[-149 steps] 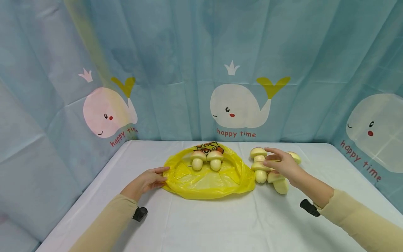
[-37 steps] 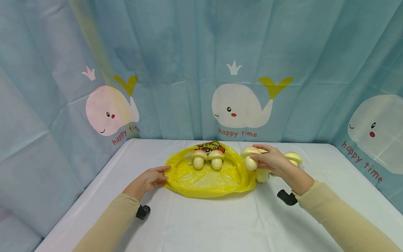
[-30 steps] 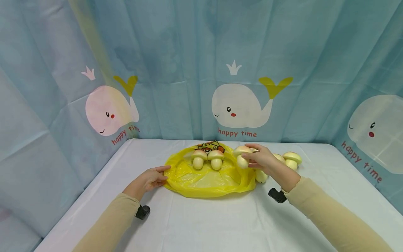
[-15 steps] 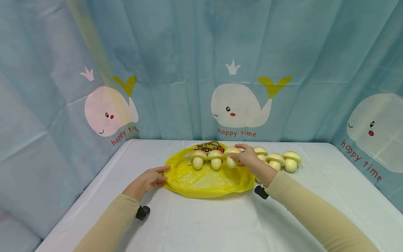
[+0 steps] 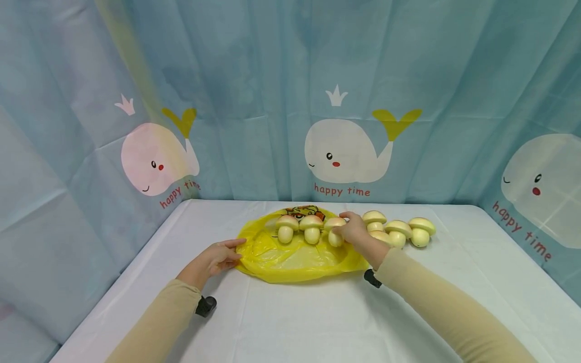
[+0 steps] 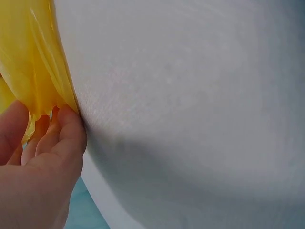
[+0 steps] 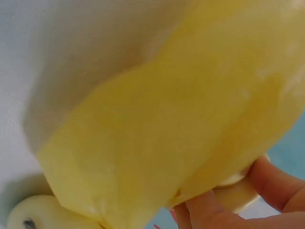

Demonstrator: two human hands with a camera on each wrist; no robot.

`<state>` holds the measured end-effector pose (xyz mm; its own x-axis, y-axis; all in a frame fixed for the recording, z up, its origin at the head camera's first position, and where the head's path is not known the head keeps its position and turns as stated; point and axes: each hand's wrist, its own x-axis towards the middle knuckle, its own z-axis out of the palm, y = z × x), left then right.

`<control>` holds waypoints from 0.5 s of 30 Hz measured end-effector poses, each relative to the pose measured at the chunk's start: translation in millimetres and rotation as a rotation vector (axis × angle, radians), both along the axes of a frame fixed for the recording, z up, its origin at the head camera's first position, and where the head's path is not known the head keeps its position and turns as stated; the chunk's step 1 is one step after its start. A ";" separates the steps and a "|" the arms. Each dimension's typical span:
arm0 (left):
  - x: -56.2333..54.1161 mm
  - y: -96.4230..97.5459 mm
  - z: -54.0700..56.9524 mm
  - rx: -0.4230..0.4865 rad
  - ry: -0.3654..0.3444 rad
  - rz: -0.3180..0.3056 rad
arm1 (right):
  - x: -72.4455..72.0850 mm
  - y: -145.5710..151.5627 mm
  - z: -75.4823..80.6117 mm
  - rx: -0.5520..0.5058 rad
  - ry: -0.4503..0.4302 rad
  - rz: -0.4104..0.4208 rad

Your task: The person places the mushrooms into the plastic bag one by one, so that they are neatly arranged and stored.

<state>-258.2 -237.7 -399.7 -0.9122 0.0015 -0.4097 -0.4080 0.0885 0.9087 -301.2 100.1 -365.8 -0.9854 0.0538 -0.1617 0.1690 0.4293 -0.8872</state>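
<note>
A yellow plastic bag lies spread with its mouth towards me. My left hand pinches its left rim; in the left wrist view thumb and fingers meet at the gathered plastic. Two toy mushrooms, pale with pinkish caps, stand side by side on the bag. To their right, a third mushroom stands upright in line, its cap held by my right hand. In the right wrist view, the bag's yellow film covers much of the scene, and fingers curl round the mushroom's cap.
Several more toy mushrooms cluster on the white table to the right of the bag, partly behind my right wrist. A blue curtain printed with whales hangs behind the table and along its sides.
My right hand has taken a mushroom from the right-hand cluster, carried it left and brought it down onto the bag beside the other two. The left hand stays at the bag's rim.
</note>
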 end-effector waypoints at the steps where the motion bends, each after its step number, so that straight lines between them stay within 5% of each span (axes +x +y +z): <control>1: 0.2 0.2 0.2 -0.001 -0.001 0.001 | -0.1 -0.2 -0.9 0.012 0.004 -0.002; 15: -1.2 2.2 0.4 -0.006 -0.003 0.004 | 0.6 -3.0 -12.8 0.186 0.078 0.011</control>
<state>-259.4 -235.6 -399.3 -0.9111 -0.0049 -0.4121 -0.4108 0.0918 0.9071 -300.5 97.1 -378.6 -0.9952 0.0649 -0.0728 0.0971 0.5883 -0.8028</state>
